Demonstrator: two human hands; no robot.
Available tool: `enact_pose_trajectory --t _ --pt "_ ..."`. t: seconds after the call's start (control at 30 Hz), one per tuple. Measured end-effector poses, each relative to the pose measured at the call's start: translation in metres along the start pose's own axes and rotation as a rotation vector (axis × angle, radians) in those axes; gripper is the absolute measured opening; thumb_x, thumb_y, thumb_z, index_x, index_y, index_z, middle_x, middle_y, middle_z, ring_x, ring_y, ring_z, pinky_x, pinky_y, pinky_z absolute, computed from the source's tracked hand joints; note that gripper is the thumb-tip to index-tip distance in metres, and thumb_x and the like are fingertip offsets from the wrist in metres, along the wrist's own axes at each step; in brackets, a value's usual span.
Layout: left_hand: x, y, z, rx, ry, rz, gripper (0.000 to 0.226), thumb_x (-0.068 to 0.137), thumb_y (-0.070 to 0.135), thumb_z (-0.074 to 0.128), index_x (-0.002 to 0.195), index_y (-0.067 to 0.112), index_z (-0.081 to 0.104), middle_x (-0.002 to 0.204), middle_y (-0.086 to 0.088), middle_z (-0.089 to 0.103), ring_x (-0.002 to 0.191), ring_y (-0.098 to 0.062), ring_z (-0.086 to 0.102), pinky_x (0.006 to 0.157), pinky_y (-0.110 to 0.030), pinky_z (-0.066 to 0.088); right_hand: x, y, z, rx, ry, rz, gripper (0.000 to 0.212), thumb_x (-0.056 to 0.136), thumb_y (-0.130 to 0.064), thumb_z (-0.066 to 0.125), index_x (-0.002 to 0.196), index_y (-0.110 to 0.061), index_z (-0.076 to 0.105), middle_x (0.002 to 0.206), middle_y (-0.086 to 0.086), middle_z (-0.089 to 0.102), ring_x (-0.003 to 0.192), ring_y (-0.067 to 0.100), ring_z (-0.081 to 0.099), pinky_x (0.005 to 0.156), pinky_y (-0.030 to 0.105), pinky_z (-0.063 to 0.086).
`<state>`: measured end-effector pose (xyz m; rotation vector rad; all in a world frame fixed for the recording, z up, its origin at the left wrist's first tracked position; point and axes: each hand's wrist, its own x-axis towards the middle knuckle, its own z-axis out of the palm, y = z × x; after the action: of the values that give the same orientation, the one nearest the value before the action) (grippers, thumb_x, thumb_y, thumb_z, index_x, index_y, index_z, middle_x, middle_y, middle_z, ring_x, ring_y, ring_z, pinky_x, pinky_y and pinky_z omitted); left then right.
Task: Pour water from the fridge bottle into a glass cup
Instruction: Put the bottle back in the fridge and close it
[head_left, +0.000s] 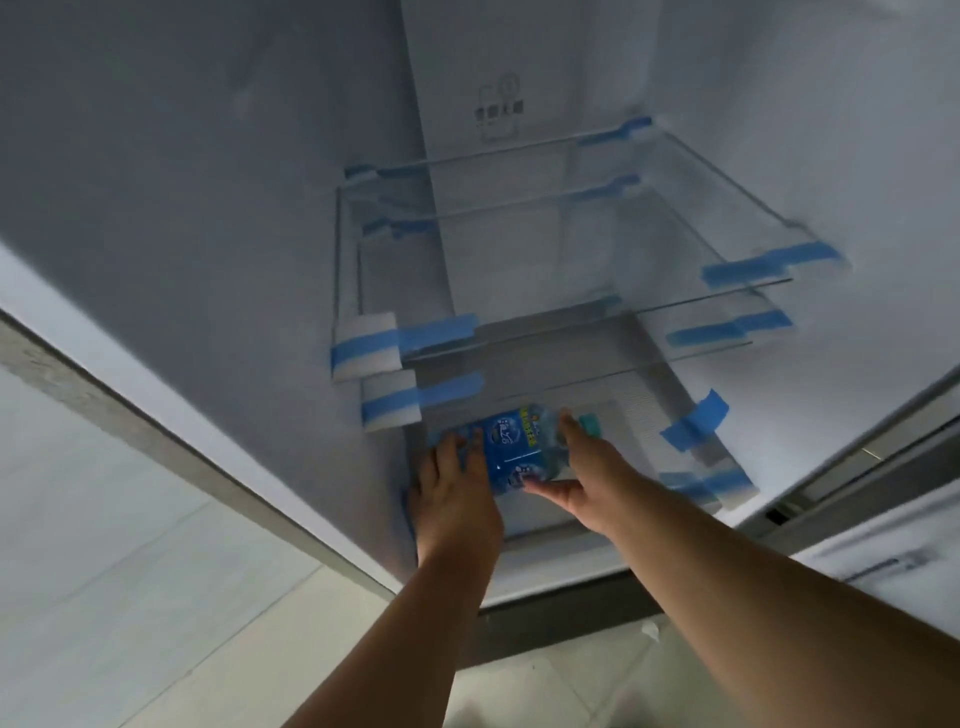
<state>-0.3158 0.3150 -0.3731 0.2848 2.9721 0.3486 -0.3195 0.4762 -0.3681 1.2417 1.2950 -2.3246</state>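
The bottle (522, 447) lies on its side low in the frame's centre, cap pointing right. Your left hand (451, 480) touches its base, fingers fairly straight; your right hand (576, 478) spreads open around its neck end, not yet gripping.

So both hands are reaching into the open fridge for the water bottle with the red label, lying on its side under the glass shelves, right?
Not quite: the head view shows the water bottle's label is blue, not red. The rest holds: both hands reach in, the bottle lies on its side under the glass shelves.
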Motion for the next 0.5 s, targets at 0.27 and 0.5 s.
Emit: enact_pose_trajectory --t 0.27,0.5 --pt "0.017 0.009 0.024 -0.088 -0.007 -0.011 0.079 0.103 0.012 0.045 0.165 0.023 -0.001 0.175 -0.004 -0.001 0.161 -0.029 -0.003 0.127 -0.045 0.028 0.079 0.004 -0.001 -0.403 0.240 -0.172 0.068 0.092 -0.066 0.062 0.129 -0.011 0.050 0.116 0.019 0.067 0.078 0.029 0.078 0.052 0.032 0.061" --pt "0.048 0.022 0.033 0.024 -0.105 0.009 0.087 0.108 0.028 0.038 0.153 0.020 -0.037 0.160 -0.015 -0.039 0.156 -0.041 -0.024 0.129 -0.057 0.011 0.088 0.016 -0.003 -0.958 0.109 -1.060 0.030 0.101 -0.024 0.061 0.131 -0.028 0.063 0.139 0.004 0.051 0.110 -0.008 0.054 0.085 0.011 0.051"
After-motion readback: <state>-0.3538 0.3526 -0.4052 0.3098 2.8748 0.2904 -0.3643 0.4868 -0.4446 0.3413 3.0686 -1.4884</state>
